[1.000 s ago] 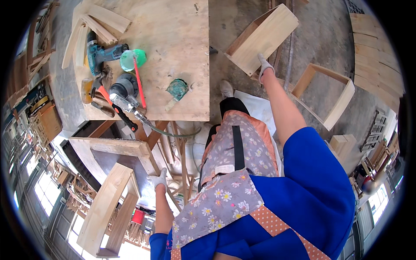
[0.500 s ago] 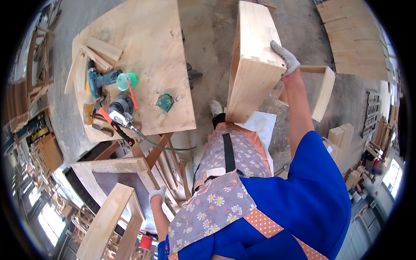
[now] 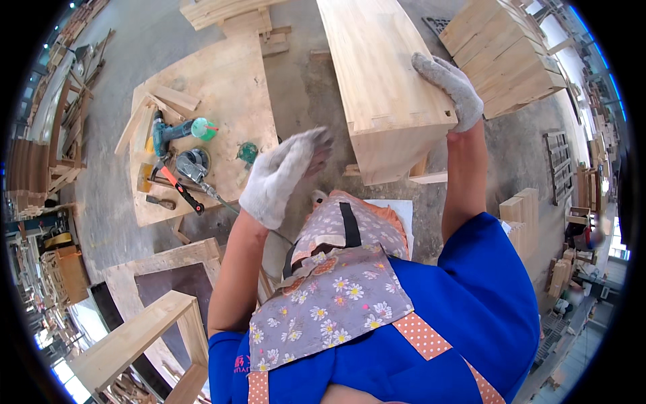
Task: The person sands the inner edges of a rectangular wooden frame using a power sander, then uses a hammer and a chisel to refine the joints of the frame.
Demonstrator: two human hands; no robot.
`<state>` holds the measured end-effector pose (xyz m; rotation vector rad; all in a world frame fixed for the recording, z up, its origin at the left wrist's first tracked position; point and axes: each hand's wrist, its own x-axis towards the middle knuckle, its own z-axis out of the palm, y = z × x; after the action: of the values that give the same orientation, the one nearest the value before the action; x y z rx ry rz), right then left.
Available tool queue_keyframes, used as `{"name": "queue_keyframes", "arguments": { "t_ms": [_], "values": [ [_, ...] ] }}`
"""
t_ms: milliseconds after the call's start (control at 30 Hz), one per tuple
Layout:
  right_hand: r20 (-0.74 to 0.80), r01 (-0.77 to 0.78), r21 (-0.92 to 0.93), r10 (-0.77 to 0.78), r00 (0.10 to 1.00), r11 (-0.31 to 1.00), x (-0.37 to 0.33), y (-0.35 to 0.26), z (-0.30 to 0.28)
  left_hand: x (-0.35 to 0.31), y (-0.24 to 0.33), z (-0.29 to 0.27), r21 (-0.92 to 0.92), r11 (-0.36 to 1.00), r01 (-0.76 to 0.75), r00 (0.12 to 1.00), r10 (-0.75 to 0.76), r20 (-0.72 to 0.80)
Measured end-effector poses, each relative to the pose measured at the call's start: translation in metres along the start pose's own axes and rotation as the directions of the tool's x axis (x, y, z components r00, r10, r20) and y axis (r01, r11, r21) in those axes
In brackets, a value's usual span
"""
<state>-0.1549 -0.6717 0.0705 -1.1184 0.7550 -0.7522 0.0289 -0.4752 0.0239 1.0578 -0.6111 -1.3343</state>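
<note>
The right hand (image 3: pixel 449 86), in a grey work glove, is closed over the near right corner of a long wooden box (image 3: pixel 383 74). Its fingers lie on the top face and the palm wraps around the edge, so this hand grips the box. The box is raised in front of the person, above the concrete floor (image 3: pixel 316 94), and its near end is close to the chest.

The left hand (image 3: pixel 282 176), also gloved, is lifted in the air between the box and the bench (image 3: pixel 222 87). It is open, with the fingers loosely spread, and holds nothing. It is near the left side of the box but does not touch it.

On the bench lie a drill (image 3: pixel 165 133), a green cup (image 3: pixel 202 128), a round power tool (image 3: pixel 192 163), and a red-handled tool (image 3: pixel 180 192). A stack of boards (image 3: pixel 505 54) stands to the right of the box. A wooden frame (image 3: pixel 134 337) is at the lower left.
</note>
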Motion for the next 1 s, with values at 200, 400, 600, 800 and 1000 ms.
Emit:
{"name": "queue_keyframes", "arguments": {
  "t_ms": [200,400,600,800,1000],
  "values": [
    [0.076,0.238,-0.003,-0.237,0.969,0.971,-0.052,-0.008,0.015,-0.020,0.043,0.053,0.217,0.975,-0.051,0.999,0.047,0.021],
    [0.216,0.711,-0.252,-0.677,0.703,0.657,-0.087,0.001,0.024,-0.047,0.038,0.053,0.285,0.939,-0.193,0.979,0.202,0.000],
    [-0.016,0.110,-0.001,-0.110,0.994,0.994,-0.108,-0.015,0.050,-0.057,0.020,0.021,0.613,0.495,-0.616,0.761,0.575,0.300],
    [0.516,0.922,-0.369,-0.798,0.311,0.121,-0.081,0.016,0.024,-0.061,0.010,0.005,0.621,0.346,-0.703,0.654,0.659,0.373],
    [0.506,0.942,-0.292,-0.809,0.299,0.166,-0.080,0.024,0.038,-0.075,0.021,0.003,0.703,0.323,-0.634,0.701,0.624,0.345]
  ]
}}
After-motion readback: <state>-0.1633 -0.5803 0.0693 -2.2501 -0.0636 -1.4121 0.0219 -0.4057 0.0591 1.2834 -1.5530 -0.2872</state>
